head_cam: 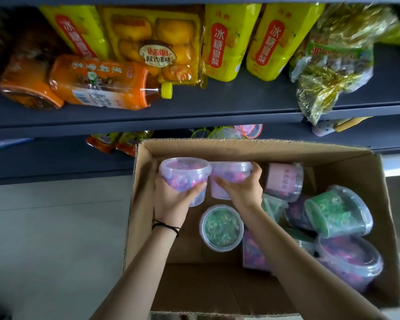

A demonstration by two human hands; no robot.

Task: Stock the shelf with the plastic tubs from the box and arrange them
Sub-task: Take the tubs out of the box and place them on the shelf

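Dark shelves (217, 100) hold yellow bottles (226, 42) and an orange bottle (102, 84) lying on its side. Below them an open cardboard box (252, 147) sits on a pale floor (56, 227). Over the box's far end, the left hand (171, 204) curls around a purple tub (184, 174) — the right hand (243, 190) grips a second purple tub (231, 172) that touches the first. A green tub (221, 227) stands upright just below them, and other tubs (337, 211) lie tumbled to the right.

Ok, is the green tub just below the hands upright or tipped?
Upright: the green tub shows its full round lid to the camera, standing on the box floor.
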